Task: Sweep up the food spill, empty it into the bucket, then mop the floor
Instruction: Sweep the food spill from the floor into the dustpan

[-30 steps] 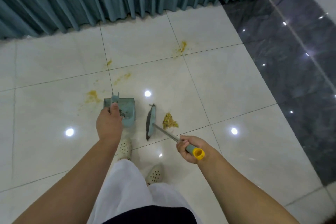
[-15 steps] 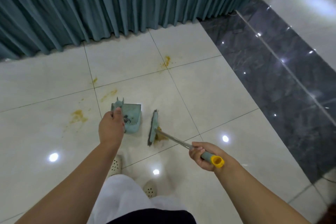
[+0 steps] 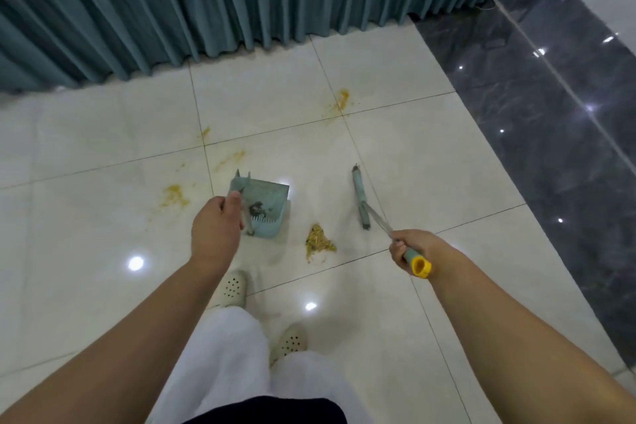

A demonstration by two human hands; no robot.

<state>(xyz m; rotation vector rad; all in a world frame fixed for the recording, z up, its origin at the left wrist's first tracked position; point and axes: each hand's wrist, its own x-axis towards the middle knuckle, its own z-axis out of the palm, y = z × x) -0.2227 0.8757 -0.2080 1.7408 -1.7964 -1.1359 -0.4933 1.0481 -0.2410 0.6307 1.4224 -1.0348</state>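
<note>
Pale glossy floor tiles are seen from the head camera, with a small heap of yellowish food spill taken as landmark. Just left of the heap, a teal dustpan is held by its handle in the closed fingers of the left hand, forearm extended forward. Right of the heap, apart from it, the broom is gripped at its yellow-capped handle end by the right hand, wrist angled inward. Yellow smears are seen left of the dustpan.

Bright, soft light; ceiling-lamp glare on glossy floor
</note>
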